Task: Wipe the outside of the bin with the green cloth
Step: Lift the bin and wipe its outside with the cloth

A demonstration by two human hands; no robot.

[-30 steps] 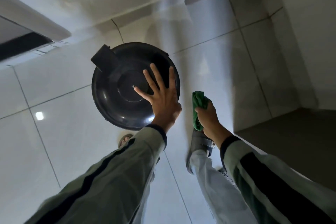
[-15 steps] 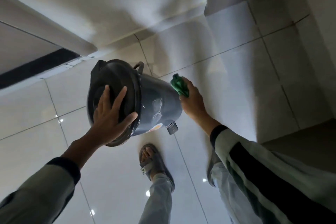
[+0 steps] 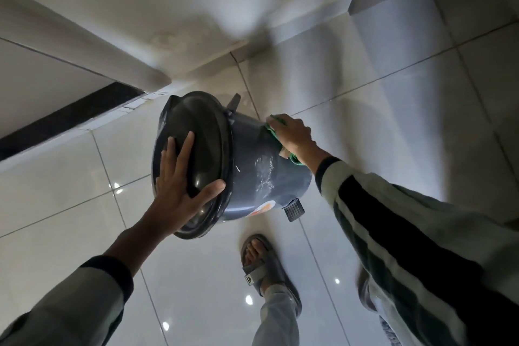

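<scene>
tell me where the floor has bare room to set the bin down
Open tile lies left of the bin, between it and the dark strip by the wall, and right of it, beyond the right hand with the green cloth. Below the bin it is crowded by the sandalled foot.

The round plastic bin (image 3: 261,166) at centre frame is dark grey, with a near-black glossy lid (image 3: 193,149), whitish scuff marks on its side and a small orange-and-white label near its base. The crumpled cloth (image 3: 273,132) against it is bright green. Both jacket sleeves (image 3: 407,233) are pale sage green with a black stripe and dark cuffs. The rubber sandal (image 3: 264,267) is grey. The glossy floor tiles (image 3: 70,191) are off-white with thin dark grout lines.
</scene>
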